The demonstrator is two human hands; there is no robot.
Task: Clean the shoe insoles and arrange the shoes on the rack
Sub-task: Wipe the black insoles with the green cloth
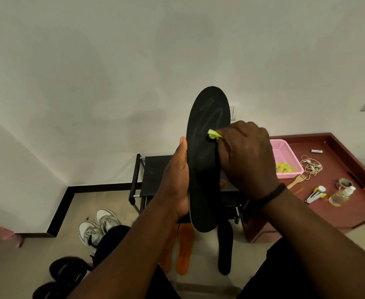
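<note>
Black insole (207, 152): held upright, toe up, faint smear marks on upper face. Orange insole pair (182, 249) and second black insole (225, 249) lie flat on floor. White-grey sneakers (98, 226) stand side by side, left of black rack (153, 178).

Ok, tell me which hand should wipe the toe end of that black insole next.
Right. The right hand already pinches the yellow-green wipe against the black insole, just below the toe end. The left hand grips the insole's edge to hold it upright, so it is probably best left steadying.
</note>
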